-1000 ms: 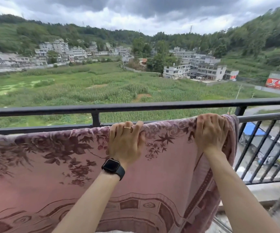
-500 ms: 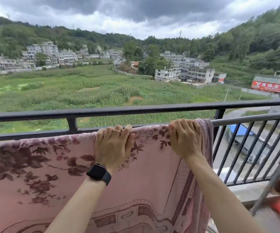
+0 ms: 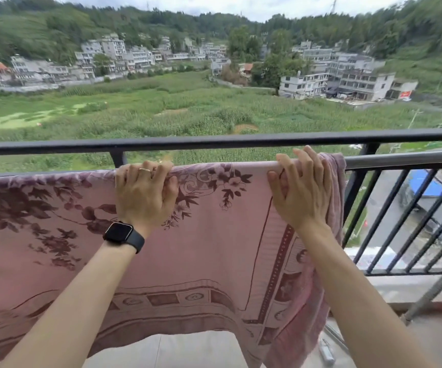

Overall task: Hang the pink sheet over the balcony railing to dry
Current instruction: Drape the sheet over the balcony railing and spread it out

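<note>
A pink sheet (image 3: 214, 248), soft and velvety with a maroon floral print and a banded border, hangs draped over the lower bar of the dark metal balcony railing (image 3: 241, 141). The left hand (image 3: 145, 192), with a ring (image 3: 144, 170) and a black smartwatch (image 3: 120, 233), curls over the fold. The right hand (image 3: 302, 187), gripping half a second earlier, now rests with its fingers spread near the sheet's right edge.
</note>
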Tool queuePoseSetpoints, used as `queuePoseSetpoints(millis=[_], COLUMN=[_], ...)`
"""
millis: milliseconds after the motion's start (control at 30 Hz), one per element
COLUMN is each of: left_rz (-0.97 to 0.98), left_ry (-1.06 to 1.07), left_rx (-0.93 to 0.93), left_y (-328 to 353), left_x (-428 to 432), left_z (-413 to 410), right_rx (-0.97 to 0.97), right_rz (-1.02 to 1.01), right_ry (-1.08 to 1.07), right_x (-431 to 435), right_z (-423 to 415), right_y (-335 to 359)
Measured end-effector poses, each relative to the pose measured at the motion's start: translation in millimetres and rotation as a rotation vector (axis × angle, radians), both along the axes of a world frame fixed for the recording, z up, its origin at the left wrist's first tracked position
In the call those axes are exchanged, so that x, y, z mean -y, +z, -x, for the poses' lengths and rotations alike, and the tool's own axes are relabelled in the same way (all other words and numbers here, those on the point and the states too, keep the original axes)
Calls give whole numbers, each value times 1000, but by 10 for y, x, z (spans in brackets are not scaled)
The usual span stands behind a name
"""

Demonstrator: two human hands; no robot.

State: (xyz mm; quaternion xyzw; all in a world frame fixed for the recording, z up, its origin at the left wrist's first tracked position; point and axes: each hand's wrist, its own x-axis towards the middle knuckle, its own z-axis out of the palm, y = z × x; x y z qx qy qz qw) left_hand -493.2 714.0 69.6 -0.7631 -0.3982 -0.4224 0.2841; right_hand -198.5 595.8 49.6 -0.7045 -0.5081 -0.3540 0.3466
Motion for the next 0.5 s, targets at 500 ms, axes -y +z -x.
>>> queuePoseSetpoints(millis=[500], left_rz=[269], left_ry=[-161], left_rx=[-194], left_y=[322], left_x=[644], left_z=[-1651], right_rx=[-699], right_rz=[-259], right_ry=[63], right_x=[440], right_z=[-55], right_y=[137])
